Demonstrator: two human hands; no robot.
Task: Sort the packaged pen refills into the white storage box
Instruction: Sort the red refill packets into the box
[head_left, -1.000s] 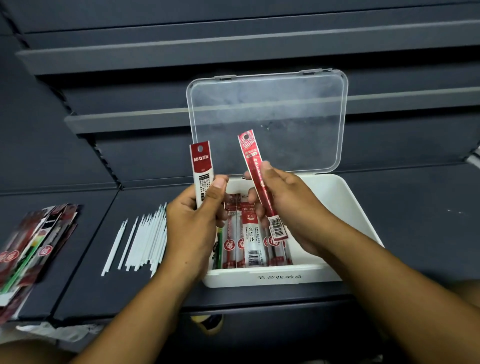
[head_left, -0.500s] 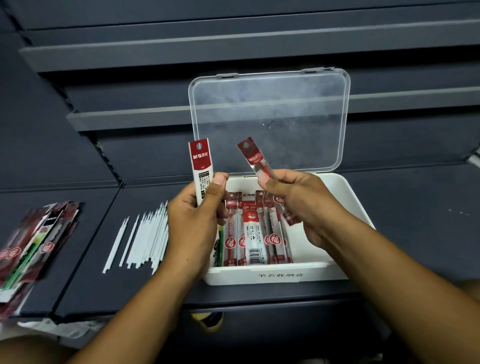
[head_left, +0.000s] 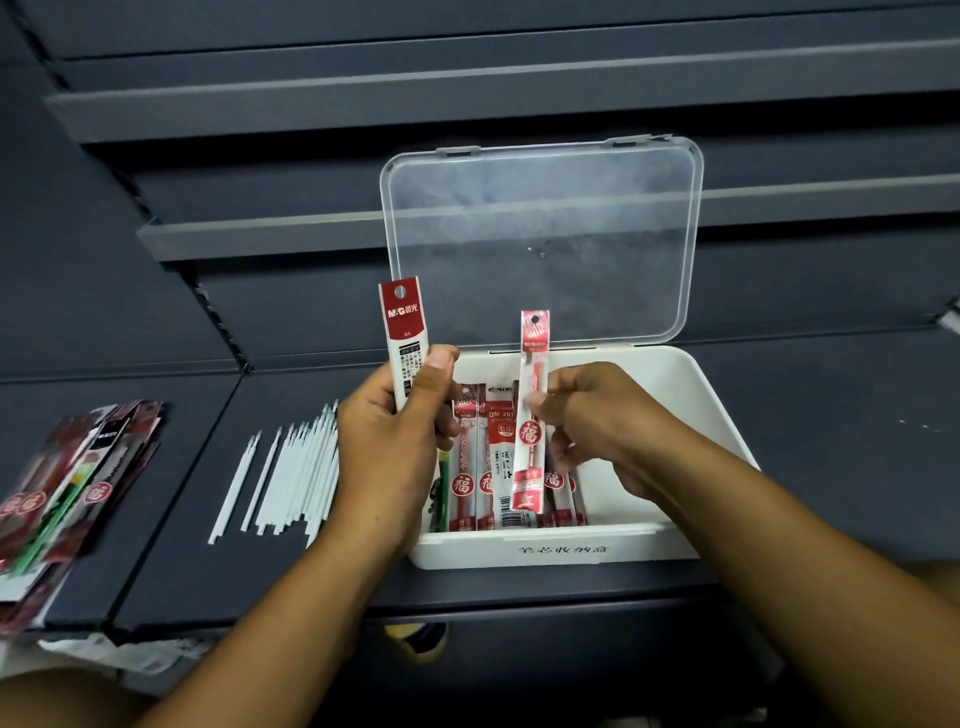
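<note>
The white storage box (head_left: 670, 384) sits open on the dark shelf, its clear lid (head_left: 540, 239) standing upright behind it. Several red and white refill packs (head_left: 475, 467) lie side by side in its left part. My left hand (head_left: 395, 441) grips a red-topped white refill pack (head_left: 402, 332) upright at the box's left edge. My right hand (head_left: 597, 421) pinches a slim red and clear refill pack (head_left: 532, 415), held upright over the packs in the box.
Loose white refill tubes (head_left: 291, 473) lie in a row left of the box. A pile of packaged refills (head_left: 67, 493) lies at the far left. Dark shelf ledges (head_left: 311, 88) rise behind. The box's right part shows bare white floor.
My right hand has turned its refill pack from a tilt into an upright hold and moved it left over the packs in the box. The left hand has stayed put.
</note>
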